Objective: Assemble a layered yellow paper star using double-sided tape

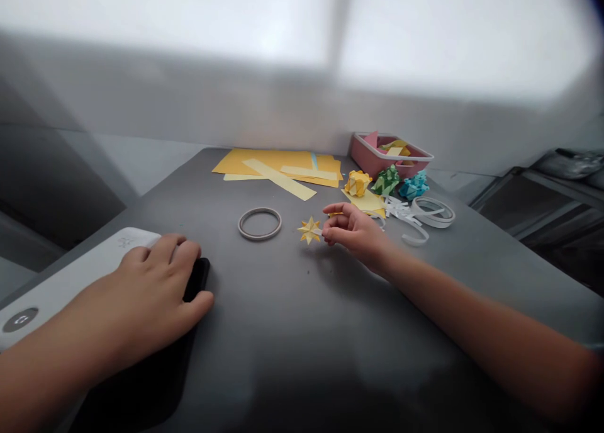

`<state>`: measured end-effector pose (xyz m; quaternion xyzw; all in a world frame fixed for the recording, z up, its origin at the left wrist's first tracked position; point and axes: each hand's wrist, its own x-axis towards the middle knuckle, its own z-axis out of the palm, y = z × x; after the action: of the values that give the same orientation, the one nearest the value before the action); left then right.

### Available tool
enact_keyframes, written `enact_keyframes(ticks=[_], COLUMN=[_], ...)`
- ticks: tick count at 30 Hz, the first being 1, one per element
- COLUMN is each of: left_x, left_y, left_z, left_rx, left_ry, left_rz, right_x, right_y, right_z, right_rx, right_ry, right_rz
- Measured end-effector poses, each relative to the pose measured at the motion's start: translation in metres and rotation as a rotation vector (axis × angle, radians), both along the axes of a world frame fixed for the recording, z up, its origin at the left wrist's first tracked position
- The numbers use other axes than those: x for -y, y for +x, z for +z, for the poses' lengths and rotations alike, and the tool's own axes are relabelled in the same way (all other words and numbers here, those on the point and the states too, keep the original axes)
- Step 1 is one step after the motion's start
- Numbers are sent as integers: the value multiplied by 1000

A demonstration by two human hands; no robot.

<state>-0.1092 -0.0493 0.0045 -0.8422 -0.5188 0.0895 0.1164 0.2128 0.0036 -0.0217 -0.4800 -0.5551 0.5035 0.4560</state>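
My right hand [353,230] is stretched out over the grey table [292,307], its fingers pinched on the edge of a small yellow folded paper star [310,230] that rests on the surface. My left hand [158,282] lies palm down on a black flat object [195,279] at the near left, fingers curled over it, beside a white device [70,275]. A roll of tape [259,223] lies just left of the star.
Yellow paper sheets and strips [278,165] lie at the back. A pink tray [389,155] holds paper scraps, with yellow [357,182], green [387,180] and blue [414,185] folded paper balls in front of it. White paper strips [425,216] curl at the right.
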Motion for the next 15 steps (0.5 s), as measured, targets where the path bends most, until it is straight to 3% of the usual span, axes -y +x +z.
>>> enact_keyframes(ticks=[2,9,13,15], left_x=[-1,3,2,3], left_y=[5,17,13,14], left_z=[-3,4,2,4], left_rx=[-177,-290,-248,-99], left_ry=[87,132,38,21], left_rz=[-114,-181,-199,-177], right_x=[-1,-2,-2,-2], right_y=[0,1,1,1], right_z=[-1,-5,-4,-3], right_rx=[2,20,42,60], right_ry=[-2,-17,-13,-9], right_rz=[-6,-8,6,21])
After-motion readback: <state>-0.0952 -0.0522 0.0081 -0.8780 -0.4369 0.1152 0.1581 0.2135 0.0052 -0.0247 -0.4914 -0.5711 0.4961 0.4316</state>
